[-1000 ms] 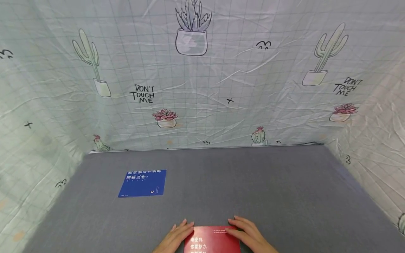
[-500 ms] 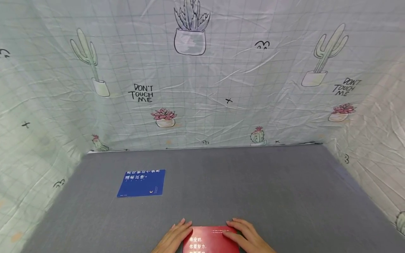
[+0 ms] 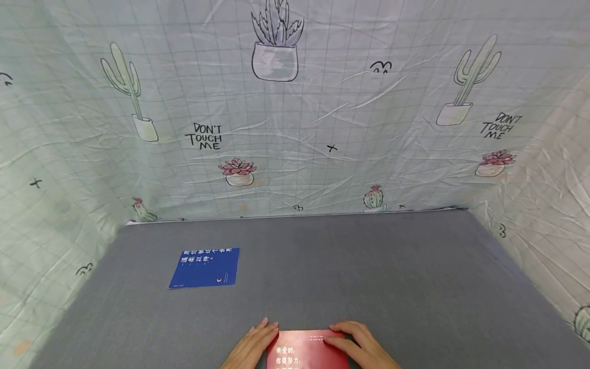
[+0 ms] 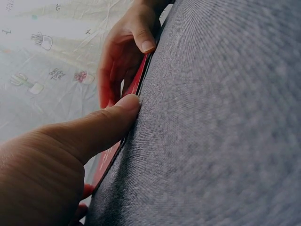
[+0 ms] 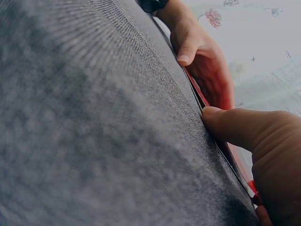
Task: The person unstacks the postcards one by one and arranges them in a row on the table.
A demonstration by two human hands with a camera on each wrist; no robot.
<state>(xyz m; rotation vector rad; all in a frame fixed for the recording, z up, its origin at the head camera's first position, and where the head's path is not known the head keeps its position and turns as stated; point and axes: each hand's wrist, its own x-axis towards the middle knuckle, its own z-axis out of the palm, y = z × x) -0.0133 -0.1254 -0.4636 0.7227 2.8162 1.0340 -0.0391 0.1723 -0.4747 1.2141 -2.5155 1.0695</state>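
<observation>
A thin red booklet (image 3: 306, 351) with white Chinese writing lies at the near edge of the head view, its lower part cut off by the frame. Its left side is held by my left hand (image 3: 253, 344), the fingers lying along the edge. At the far right corner my right hand (image 3: 364, 348) grips it, with fingertips on the far edge and cover. Both wrist views look low across the grey surface. There the left thumb (image 4: 108, 122) and the right thumb (image 5: 235, 125) press on the booklet's near edge, and the other fingers are mostly hidden behind it.
A blue booklet (image 3: 205, 269) with white writing and a small moon lies farther back on the left of the dark grey table (image 3: 392, 277). Behind and at both sides hangs a pale cloth (image 3: 299, 113) printed with cacti.
The right fingertips have drawn back slightly onto the booklet's far edge. The head view has shifted a little; the red and blue booklets stay in place.
</observation>
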